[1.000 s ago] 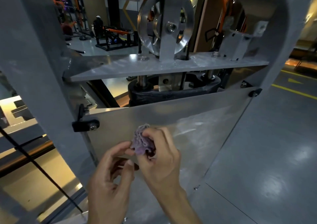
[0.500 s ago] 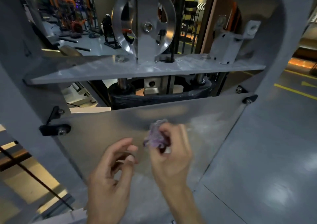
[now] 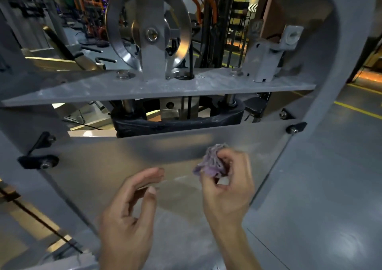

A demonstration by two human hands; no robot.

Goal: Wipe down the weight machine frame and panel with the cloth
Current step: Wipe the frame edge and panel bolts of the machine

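My left hand [image 3: 128, 211] has let go of the cloth [image 3: 210, 163] and hangs loosely curled and empty at lower centre. My right hand [image 3: 226, 184] alone now pinches the bunched cloth in its grip, having carried it rightward across the panel [image 3: 99, 178]. I judge I'm ready to wipe one-handed.

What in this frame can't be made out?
- Head view: whether the cloth touches the panel; right hand covers the contact.
- Left hand wrist: cut off by the bottom edge.
- Weight stack: hidden behind the panel.
- Background gym equipment: dark, blurred.
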